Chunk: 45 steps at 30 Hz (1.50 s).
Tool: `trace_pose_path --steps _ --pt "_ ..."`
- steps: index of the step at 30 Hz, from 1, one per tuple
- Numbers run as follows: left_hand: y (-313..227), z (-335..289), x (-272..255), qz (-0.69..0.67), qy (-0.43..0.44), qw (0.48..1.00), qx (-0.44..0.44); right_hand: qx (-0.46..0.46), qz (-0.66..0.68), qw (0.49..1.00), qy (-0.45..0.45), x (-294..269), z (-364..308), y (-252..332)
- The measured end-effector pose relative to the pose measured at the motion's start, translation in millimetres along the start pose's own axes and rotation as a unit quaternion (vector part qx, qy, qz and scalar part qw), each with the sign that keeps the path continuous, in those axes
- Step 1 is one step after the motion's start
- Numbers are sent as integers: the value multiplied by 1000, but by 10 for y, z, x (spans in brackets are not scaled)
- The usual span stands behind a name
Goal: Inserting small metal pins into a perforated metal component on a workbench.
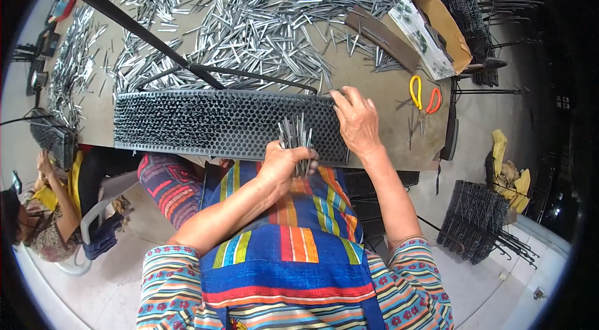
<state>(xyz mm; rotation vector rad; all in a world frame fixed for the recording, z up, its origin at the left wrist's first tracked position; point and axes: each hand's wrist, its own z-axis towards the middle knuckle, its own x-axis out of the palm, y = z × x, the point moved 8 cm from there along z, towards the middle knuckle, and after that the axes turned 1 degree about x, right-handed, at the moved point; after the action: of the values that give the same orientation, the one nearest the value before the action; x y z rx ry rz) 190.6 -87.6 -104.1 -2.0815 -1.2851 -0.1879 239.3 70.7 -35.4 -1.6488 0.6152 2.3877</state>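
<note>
A long black perforated rack (249,136) stands at the near edge of the table, full of rows of round holes. Dark pieces stick out of many holes in its left half, while bare holes show across the right. My left hand (284,162) is closed around a bundle of thin grey metal strips (293,132), upright in front of the rack. At the rack's upper right corner is my right hand (357,119), its thumb and fingers pinched. A single metal strip (327,81) shows at those fingertips.
Loose metal strips (249,30) cover much of the table (380,105). Yellow- and red-handled pliers (421,102), a brown bar (384,39) and an open cardboard box (446,30) lie right. A black rod (134,24) slants over the table. Another person (53,211) works at left.
</note>
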Motion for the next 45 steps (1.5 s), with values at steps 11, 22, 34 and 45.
trace_pose_path --steps 11,22,34,45 --pt "-20 -18 73 23 10 999 27 368 650 655 110 369 -700 288" --pt "-52 -65 188 24 67 997 3 358 642 679 9 370 -723 107" --pt "4 9 40 86 15 995 44 403 687 604 27 510 -850 141" --pt "-17 -32 144 85 25 996 21 309 394 841 -205 207 -560 -689"
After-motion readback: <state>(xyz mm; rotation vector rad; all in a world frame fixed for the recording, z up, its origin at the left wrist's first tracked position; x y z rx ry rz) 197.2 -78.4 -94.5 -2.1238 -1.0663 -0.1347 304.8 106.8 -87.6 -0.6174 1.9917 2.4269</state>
